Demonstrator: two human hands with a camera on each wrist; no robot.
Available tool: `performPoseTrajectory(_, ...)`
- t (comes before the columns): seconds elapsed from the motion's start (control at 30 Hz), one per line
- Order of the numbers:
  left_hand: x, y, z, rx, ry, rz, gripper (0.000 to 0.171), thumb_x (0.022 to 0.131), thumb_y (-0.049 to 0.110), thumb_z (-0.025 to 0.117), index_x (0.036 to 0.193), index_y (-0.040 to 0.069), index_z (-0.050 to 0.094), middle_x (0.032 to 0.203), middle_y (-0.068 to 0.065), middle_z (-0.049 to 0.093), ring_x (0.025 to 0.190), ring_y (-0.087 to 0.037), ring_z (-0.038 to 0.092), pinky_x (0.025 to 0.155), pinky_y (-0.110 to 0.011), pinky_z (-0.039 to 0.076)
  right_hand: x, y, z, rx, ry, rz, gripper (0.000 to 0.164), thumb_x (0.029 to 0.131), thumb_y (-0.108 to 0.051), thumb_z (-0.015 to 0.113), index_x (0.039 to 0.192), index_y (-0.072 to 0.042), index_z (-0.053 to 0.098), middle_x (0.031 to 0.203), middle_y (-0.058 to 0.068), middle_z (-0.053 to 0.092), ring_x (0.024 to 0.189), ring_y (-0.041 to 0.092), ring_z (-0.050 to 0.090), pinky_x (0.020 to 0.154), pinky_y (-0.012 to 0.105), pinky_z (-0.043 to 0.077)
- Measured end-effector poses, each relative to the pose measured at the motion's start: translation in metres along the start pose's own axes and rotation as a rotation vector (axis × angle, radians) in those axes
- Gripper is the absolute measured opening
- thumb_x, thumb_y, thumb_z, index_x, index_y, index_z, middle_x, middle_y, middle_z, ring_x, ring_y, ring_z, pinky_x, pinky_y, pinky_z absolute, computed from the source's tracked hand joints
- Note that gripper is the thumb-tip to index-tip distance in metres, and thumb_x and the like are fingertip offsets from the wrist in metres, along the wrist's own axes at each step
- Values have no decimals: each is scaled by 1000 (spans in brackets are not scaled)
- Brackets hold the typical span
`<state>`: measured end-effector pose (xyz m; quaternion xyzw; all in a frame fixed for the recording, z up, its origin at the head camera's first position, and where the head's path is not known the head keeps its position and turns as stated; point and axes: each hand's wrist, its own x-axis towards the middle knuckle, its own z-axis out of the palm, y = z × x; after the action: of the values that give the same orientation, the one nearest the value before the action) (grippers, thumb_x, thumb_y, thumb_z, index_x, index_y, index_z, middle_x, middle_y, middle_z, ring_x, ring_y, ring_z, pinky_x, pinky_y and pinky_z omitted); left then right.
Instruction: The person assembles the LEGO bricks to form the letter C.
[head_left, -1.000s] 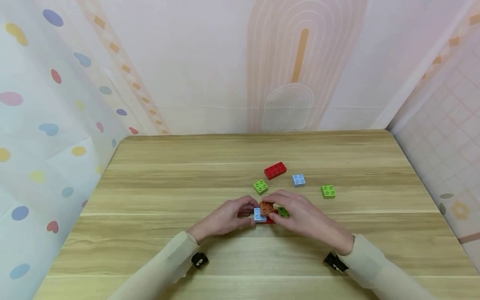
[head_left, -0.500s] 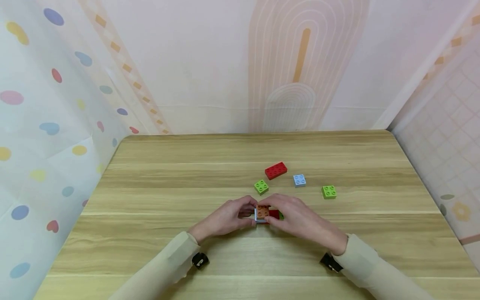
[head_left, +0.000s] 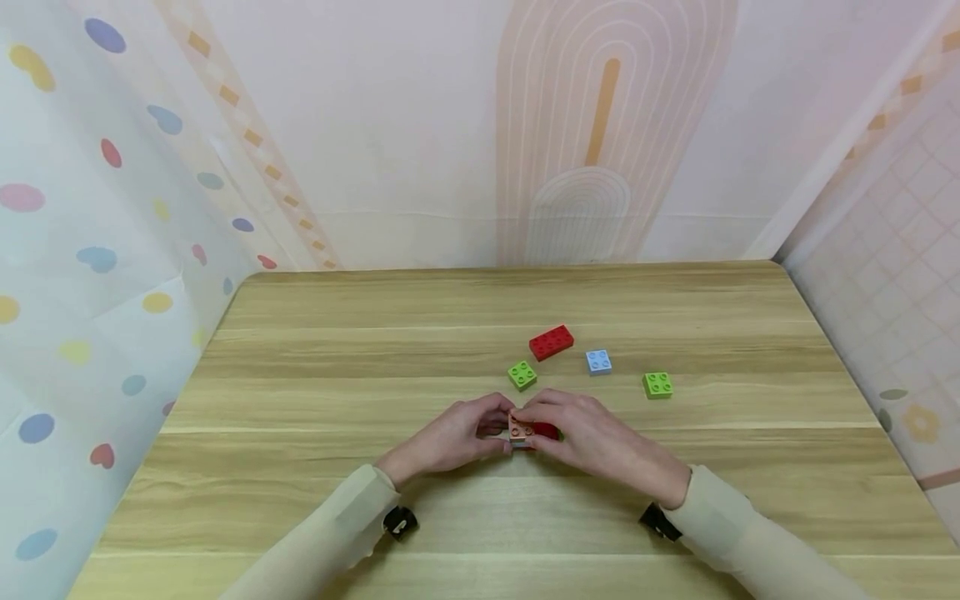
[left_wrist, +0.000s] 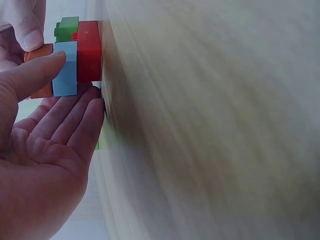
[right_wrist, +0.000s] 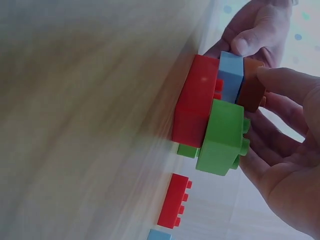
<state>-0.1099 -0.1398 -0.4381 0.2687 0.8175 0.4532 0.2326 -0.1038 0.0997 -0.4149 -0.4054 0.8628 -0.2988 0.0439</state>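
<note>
My right hand pinches an orange building brick, thumb on one side and fingers on the other. Directly under it sits a light blue brick, on the left end of a long red brick that lies on the table. The red brick's right end carries a green brick. From the left, my left hand holds the stack at the light blue brick, its thumb along the near side and its fingers behind. In the head view my right hand hides most of the green brick.
Beyond the hands, a loose green brick, a long red brick and a light blue brick lie on the wooden table. Another green brick lies farther right. Patterned sheets stand around the table.
My right hand has moved left and brought the orange brick from partly over the light blue brick to squarely on top of it. My left hand has stayed in place.
</note>
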Motion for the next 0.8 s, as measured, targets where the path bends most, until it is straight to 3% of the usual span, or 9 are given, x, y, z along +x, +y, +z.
performPoseTrajectory(0.5,0,1,1,4,7,-23,34,96,8,75,128,10,62,130,-4,69,124,-18,64,106,-31,52,-1,2,0,-11,-13,1,31,96,-17,77,125,-7,73,119,2,71,105,12,66,88,30,59)
performPoseTrajectory(0.8,1,0,1,32,10,-13,35,95,9,76,126,7,62,126,-7,70,123,-23,65,106,-38,52,-5,1,-4,-7,-36,141,52,95,-26,78,140,-5,62,134,12,68,119,26,66,98,44,57)
